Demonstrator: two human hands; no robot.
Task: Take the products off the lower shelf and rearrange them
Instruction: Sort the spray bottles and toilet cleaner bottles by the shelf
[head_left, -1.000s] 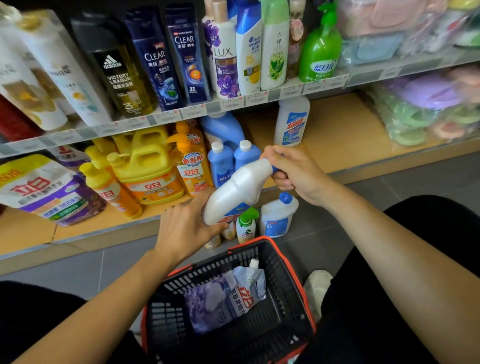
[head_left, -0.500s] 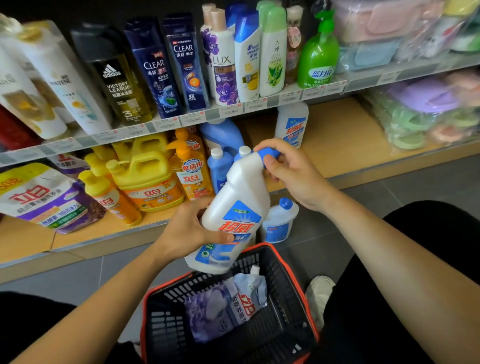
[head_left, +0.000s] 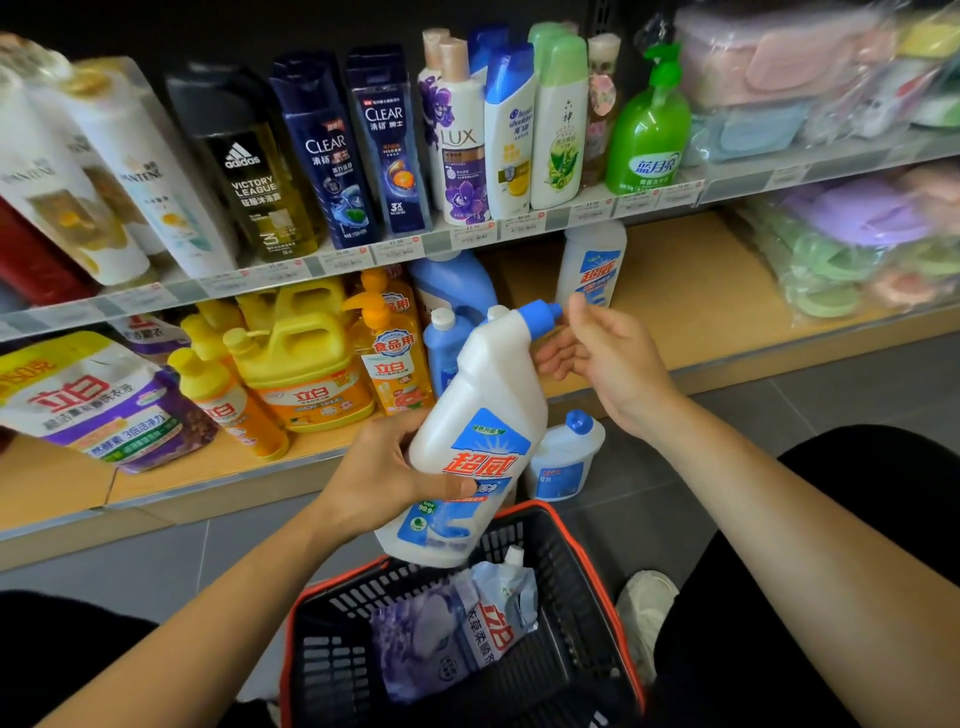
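Left grip (head_left: 384, 483) is curled round the lower body of the white cleaner bottle (head_left: 483, 410), thumb lying across the front label and fingers hidden behind. Right grip (head_left: 602, 364) holds nothing: its fingers are loosely spread and relaxed, just beside the bottle's neck and its blue cap (head_left: 540, 312). Whether any fingertip touches the cap cannot be told.

The bottle hangs in the air in front of the lower shelf (head_left: 691, 291) and over the far rim of the black basket (head_left: 337, 670). Its long axis is tilted, with the base down towards the basket and the neck up and leaning to the right. The angled cap points right, at the right grip. The label faces the camera.

A purple refill pouch (head_left: 457, 634) lies inside the basket. Just behind the basket a squat white bottle (head_left: 563, 457) with a blue cap stands on the grey floor.

On the lower shelf a second white cleaner bottle (head_left: 592, 265) stands upright near the back. To the left are blue bottles (head_left: 441, 348), an orange pump bottle (head_left: 395, 364), yellow jugs (head_left: 301, 358) and a large purple-and-white pouch (head_left: 98, 405).

Shampoo bottles (head_left: 332, 150) line the shelf above.
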